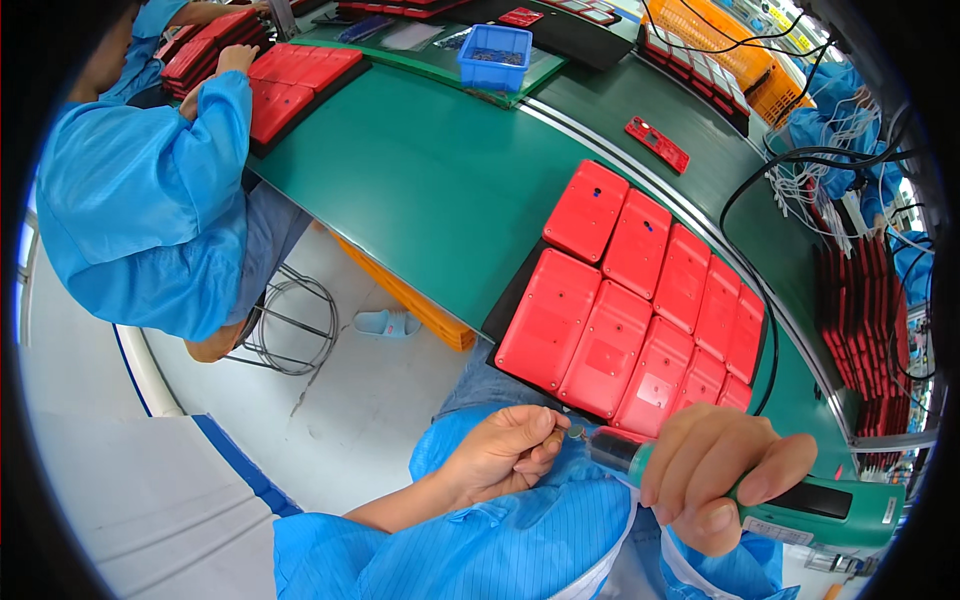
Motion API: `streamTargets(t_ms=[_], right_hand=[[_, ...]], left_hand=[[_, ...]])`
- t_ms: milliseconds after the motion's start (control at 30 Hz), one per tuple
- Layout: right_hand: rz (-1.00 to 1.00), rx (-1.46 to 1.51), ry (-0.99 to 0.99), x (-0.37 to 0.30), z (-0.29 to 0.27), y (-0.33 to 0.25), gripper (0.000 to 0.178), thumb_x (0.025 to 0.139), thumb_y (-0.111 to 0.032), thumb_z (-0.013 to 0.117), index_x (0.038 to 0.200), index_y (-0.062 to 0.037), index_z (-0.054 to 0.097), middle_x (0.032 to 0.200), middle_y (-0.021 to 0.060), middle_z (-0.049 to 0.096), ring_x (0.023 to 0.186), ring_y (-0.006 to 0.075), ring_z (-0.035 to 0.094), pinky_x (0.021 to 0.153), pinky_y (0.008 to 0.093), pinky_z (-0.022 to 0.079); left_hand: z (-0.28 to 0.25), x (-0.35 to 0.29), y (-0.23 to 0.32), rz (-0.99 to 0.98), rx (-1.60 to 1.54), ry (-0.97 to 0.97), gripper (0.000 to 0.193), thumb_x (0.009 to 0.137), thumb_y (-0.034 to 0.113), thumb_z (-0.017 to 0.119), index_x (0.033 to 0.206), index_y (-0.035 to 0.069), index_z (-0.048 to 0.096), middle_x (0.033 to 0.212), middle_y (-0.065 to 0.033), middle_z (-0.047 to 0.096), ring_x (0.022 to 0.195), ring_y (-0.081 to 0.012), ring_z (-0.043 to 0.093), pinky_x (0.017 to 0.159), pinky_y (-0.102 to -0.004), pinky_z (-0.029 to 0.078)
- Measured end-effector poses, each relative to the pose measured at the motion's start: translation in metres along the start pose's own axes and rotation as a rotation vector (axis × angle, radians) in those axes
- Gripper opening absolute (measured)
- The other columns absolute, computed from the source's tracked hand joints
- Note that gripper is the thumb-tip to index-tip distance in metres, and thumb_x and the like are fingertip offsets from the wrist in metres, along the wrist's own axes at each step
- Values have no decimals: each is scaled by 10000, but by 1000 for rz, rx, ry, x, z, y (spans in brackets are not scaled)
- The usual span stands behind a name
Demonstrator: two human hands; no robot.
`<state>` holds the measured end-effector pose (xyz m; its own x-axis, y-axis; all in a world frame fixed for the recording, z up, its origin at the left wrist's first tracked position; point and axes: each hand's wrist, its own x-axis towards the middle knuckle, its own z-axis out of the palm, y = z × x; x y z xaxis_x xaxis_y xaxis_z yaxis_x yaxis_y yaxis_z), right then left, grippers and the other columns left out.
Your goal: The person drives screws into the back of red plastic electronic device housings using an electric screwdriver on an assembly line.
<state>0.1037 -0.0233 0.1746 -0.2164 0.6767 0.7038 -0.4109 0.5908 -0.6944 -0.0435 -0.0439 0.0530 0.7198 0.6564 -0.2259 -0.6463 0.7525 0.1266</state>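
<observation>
My right hand (715, 470) is wrapped around a green electric screwdriver (840, 512) with a black front end, held sideways over my lap. Its tip points left, toward my left hand (515, 447). The thumb and fingers of that hand are pinched together right at the tip; whatever is between them is too small or hidden to make out. Just beyond both hands, several red plastic casings (545, 320) with small holes lie in two rows on a black tray (512, 290) at the bench's near edge.
A single red casing part (657, 145) lies beyond the metal rail on the green bench (420, 150). Further back stands a blue bin (495, 58) of small parts. A black cable (735, 215) loops along the right. At the left sits a co-worker in blue (150, 200).
</observation>
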Motion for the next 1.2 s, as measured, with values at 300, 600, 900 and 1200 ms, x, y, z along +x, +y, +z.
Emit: streamTargets(t_ms=[300,600,900,1200], right_hand=[[157,-238,51,29,-9,16,257,807,-103,574,861,-129,323,546,13,406,423,123,434,418,275,393],[179,-204,-120,44,-20,35,320,714,126,524,945,-35,374,647,100,531,550,145,536,526,271,465],[336,-463,-129,52,-11,36,240,786,-17,525,916,-91,337,600,45,441,438,121,438,469,289,421],[218,-440,-165,61,-9,64,236,757,75,497,871,-56,337,563,53,443,375,82,388,386,230,412]], left_hand=[[8,3,5,101,15,282,301,877,301,468,913,11,540,665,-11,506,535,-61,425,444,-156,325],[-9,5,8,490,196,445,204,836,218,566,883,20,544,618,8,482,499,-40,400,429,-159,300],[2,6,20,452,286,432,317,839,238,562,1033,-11,536,585,39,424,492,-25,351,422,-161,267],[8,18,23,507,383,478,342,839,245,562,988,-62,555,500,68,368,420,-10,262,390,-181,197]])
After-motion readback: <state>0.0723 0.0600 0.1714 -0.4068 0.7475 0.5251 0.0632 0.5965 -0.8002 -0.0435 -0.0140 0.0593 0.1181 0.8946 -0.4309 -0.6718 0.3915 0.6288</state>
